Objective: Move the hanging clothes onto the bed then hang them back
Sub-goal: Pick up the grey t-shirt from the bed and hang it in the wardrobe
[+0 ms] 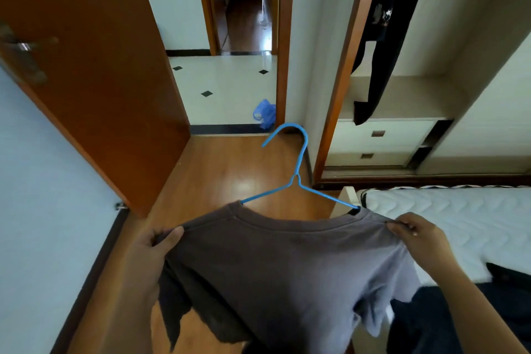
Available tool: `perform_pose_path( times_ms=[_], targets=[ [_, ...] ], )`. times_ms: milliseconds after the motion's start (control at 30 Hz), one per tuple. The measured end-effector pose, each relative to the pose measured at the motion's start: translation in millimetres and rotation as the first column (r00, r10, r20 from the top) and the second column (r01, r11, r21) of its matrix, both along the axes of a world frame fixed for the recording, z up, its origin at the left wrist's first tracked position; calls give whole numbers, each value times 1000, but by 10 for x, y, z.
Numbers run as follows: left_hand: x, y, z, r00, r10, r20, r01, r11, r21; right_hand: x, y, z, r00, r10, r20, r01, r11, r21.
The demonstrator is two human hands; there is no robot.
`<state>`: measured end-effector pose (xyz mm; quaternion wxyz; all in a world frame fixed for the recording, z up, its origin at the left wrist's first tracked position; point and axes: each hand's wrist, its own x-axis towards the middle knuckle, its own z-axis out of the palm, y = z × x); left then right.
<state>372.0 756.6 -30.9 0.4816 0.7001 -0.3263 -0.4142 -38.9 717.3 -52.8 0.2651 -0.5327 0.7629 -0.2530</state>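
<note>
- Pinching the brown T-shirt shoulders, your left hand and right hand clamp it on the blue hanger.
- Far black garment: print unreadable.

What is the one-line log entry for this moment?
left hand grips shirt; right hand pinches shirt; hanger in shirt neck; bed at right

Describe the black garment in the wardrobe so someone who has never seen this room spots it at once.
Look to the open wardrobe on the right, beyond the white mattress. Above its two white drawers hangs a black garment with a small pale print. It is the only piece seen hanging there; the brown shirt is held in front.
</note>
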Motion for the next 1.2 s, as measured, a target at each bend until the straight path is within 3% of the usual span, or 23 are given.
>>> perform_pose_path(
  times_ms=[200,333,667,833,967,1200],
  targets=[
    [280,-1259,58,1000,15,22,-15,1000,-3,377,-1259,169,998,30,-55,-33,998,-51],
    [145,-1932,-18,997,-34,-65,39,996,77,253,-1877,88,997,21,-78,-23,999,-24],
    [-960,-4021,-186,956,-292,-18,291,946,141,-906,-3742,-342,976,-202,-75,201,979,-24],
    [-1839,-5042,-231,897,-441,18,436,892,121,-1692,-4228,-286,929,-353,-108,350,936,-45],
    [-2409,-5597,-430,740,-655,152,632,755,176,-2204,-4327,-322,861,-483,-161,483,875,-45],
    [-3338,-6631,-820,263,-892,367,843,398,363,-2735,-4238,-389,651,-738,-178,751,660,12]
  ],
)
